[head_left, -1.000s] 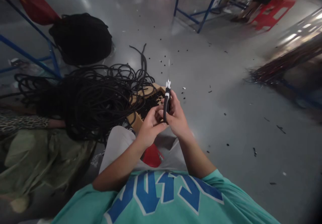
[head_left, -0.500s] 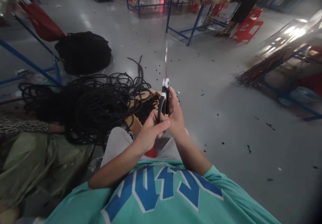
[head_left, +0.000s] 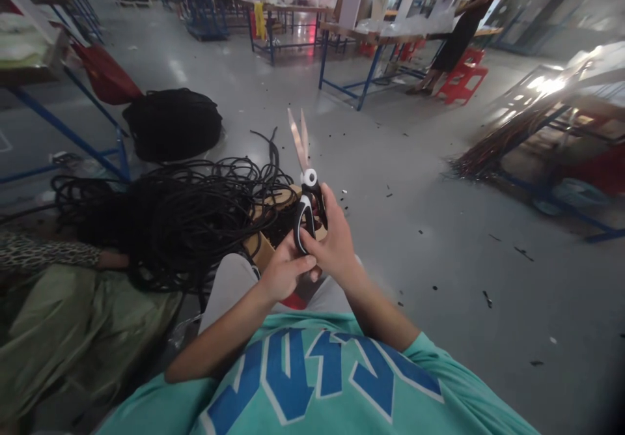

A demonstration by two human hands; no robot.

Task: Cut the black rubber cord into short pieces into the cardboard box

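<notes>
Black-and-white scissors (head_left: 309, 178) point up and away from me, their blades slightly apart. My right hand (head_left: 336, 239) is wrapped round the handles, with the thumb through one loop. Just below and to the left, my left hand (head_left: 286, 269) is closed against the fingers of my right hand near the handle's lower end; what it grips, if anything, is hidden. Behind the hands sits a cardboard box (head_left: 261, 249) with small dark pieces in it. A heap of black cord (head_left: 190, 217) lies left of the box and partly over it.
At the left, another person's patterned sleeve (head_left: 49, 251) reaches to the cord. Beyond the heap is a black bundle (head_left: 173, 124). A blue-legged table (head_left: 371, 36), a red stool (head_left: 463, 83) and a standing person are farther off. Small scraps dot the floor.
The scissors have turned and tilted left, and their blades now show apart. Both hands sit slightly lower in view, and the camera view has tipped up, showing more of the room.
</notes>
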